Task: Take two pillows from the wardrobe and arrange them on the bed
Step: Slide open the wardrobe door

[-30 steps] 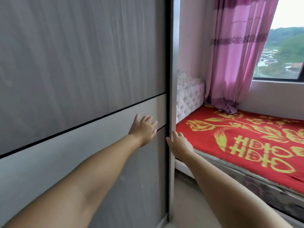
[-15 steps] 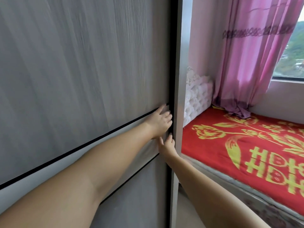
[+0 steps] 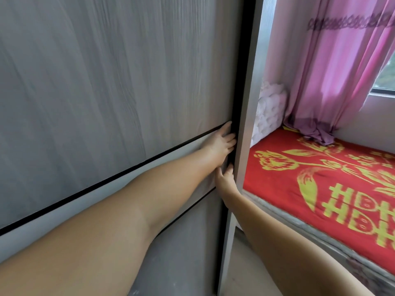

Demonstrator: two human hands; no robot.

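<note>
The grey wood-grain sliding door (image 3: pixel 119 82) of the wardrobe fills the left of the view and is closed. My left hand (image 3: pixel 220 144) lies on the door's right edge, its fingertips hooked into the dark gap beside the wardrobe's side panel (image 3: pixel 245 124). Just below, my right hand (image 3: pixel 224 177) has its fingers pressed into the same gap. The bed (image 3: pixel 320 178), under a red cover with yellow flowers and characters, lies to the right. No pillows are in view; the wardrobe's inside is hidden.
A white tufted headboard (image 3: pixel 269 112) stands at the bed's far end behind the wardrobe's side. A pink curtain (image 3: pixel 333 71) hangs down onto the bed beside a window (image 3: pixel 384 77). A narrow strip of floor (image 3: pixel 245 274) runs between wardrobe and bed.
Both hands moved from the door face and frame into the gap at the door's right edge. The view shifted closer and to the left.
</note>
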